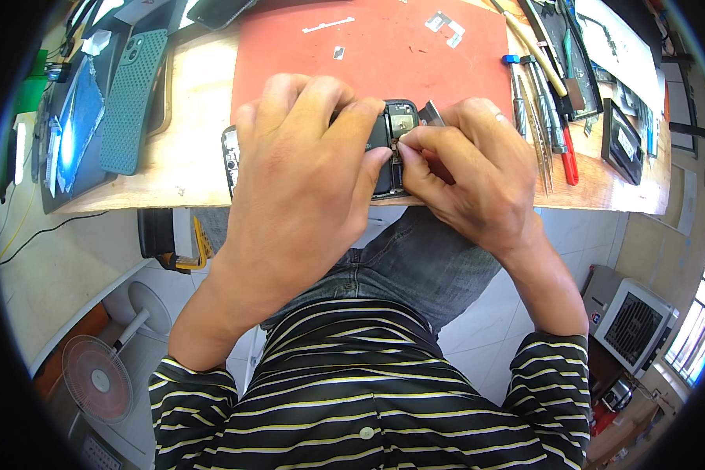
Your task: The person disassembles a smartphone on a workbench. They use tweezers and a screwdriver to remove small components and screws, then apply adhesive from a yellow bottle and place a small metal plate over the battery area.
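An opened smartphone (380, 176) lies sideways at the front edge of a red mat, its inner parts exposed. My left hand (301, 160) is closed over its middle, thumb on the dark inner part and fingers along the far side; much of the phone is hidden beneath it. At the phone's right end, the thumb and forefinger of my right hand (478, 164) are pinched together against the inside. What sits between those fingertips is too small to make out. A flat grey metal piece (431, 114) juts out beside the right forefinger, partly hidden by the hand.
On the red mat (446, 74) lie small flat pieces (445, 28) and a thin white strip (328, 25). To the right are screwdrivers (518, 98), tweezers (542, 149) and a dark phone part (623, 143). A green perforated phone case (135, 102) lies at left.
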Demonstrator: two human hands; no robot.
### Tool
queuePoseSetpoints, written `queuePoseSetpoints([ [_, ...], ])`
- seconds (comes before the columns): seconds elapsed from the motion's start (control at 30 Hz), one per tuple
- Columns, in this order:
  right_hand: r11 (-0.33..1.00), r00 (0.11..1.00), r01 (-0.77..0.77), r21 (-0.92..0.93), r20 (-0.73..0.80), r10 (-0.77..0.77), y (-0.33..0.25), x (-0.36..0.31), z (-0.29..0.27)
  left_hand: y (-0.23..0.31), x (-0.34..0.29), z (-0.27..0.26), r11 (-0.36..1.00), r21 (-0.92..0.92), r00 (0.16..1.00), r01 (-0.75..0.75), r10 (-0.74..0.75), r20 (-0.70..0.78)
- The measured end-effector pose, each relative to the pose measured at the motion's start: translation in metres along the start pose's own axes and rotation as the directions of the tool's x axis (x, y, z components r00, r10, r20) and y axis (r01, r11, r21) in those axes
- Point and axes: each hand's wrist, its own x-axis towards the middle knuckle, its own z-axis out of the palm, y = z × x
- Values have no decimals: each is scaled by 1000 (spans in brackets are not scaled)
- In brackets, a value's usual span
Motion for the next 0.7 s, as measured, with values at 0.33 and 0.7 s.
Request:
queuePoseSetpoints([
  [0.33, 999, 1000, 24, -21, -20, -24, 0, -4, 1, 4, 3, 0, 999, -32, 998, 30, -28, 60],
  [0.7, 937, 944, -328, 116, -1, 331, -10, -14, -31, 2, 9, -2, 998, -27, 994, 53, -51, 93],
])
